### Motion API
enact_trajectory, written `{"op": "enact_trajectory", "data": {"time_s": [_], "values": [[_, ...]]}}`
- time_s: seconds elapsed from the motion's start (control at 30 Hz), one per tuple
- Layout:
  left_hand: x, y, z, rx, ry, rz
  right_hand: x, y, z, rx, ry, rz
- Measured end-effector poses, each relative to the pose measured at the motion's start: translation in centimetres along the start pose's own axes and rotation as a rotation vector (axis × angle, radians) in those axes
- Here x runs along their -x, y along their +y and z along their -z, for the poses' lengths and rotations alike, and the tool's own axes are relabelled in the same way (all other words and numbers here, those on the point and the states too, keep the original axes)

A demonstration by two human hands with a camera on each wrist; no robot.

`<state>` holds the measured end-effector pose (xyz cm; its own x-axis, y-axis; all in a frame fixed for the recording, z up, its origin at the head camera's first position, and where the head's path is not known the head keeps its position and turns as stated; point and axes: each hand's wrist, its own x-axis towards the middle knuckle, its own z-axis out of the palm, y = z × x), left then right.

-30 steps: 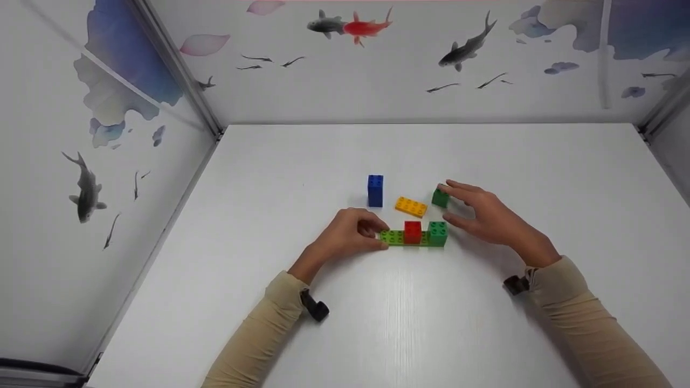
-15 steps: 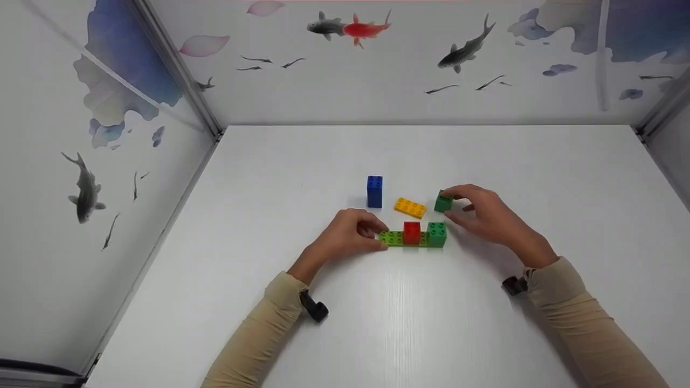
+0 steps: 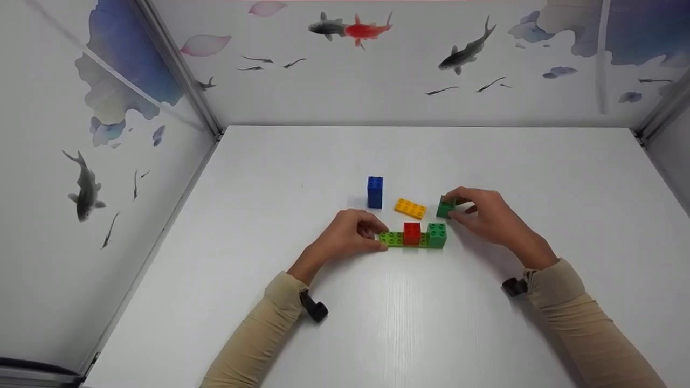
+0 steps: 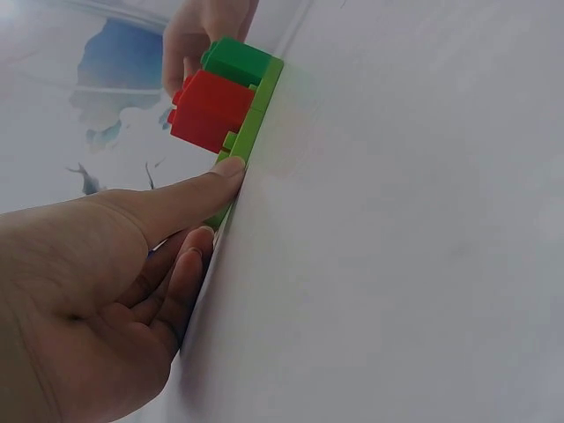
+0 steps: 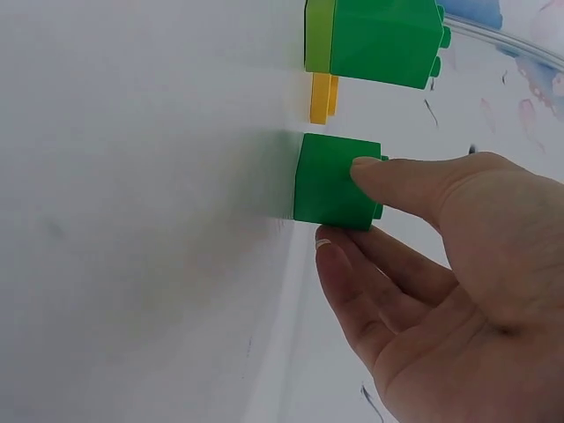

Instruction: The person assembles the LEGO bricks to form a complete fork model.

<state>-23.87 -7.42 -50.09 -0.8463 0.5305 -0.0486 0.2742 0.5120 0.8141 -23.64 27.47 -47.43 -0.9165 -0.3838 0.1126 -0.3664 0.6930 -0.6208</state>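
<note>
My left hand [image 3: 350, 231] pinches the left end of a light green building plate [image 3: 392, 238] between thumb and fingers. On that plate stand a red brick [image 3: 412, 233] in the middle and a green brick [image 3: 437, 235] at the right end. Behind the plate's right end, my right hand [image 3: 482, 213] pinches a loose dark green brick [image 5: 335, 181]. The right wrist view has the thumb on one of its faces and the fingers by another, with its base at the table surface. In the left wrist view, the left thumb lies along the plate's edge.
A yellow flat plate [image 3: 410, 208] lies just behind the red brick. Left of it a tall blue block [image 3: 375, 192] stands upright. The white table [image 3: 302, 161] ends at a printed back wall [image 3: 404, 81] and a left side wall.
The right fingers have drawn in on the loose dark green brick. It has slid a little nearer and to the right. The left hand has stayed in place.
</note>
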Motion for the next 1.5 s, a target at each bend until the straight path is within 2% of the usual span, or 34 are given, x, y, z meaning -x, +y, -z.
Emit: {"op": "enact_trajectory", "data": {"time_s": [0.2,0.43,0.6,0.87,1.2,1.5], "values": [[0.1,-0.3,0.0,0.005,-0.002,0.004,0.0,-0.1,-0.2,-0.004,0.004,0.009],[0.0,-0.4,0.1,-0.025,0.002,-0.037,0.1,-0.7,-0.4,-0.007,0.084,0.069],[0.1,-0.2,0.3,-0.014,0.005,-0.016,0.0,-1.8,-0.5,-0.022,0.116,0.085],[0.2,-0.1,0.2,-0.014,0.003,-0.011,0.1,-3.8,-1.1,-0.067,0.116,0.115],[0.1,-0.1,0.1,0.001,-0.002,-0.007,0.1,-5.1,-1.8,-0.079,0.124,0.166],[-0.2,-0.4,0.0,-0.013,0.002,-0.058,0.2,-6.1,-2.6,-0.093,0.121,0.216]]}}
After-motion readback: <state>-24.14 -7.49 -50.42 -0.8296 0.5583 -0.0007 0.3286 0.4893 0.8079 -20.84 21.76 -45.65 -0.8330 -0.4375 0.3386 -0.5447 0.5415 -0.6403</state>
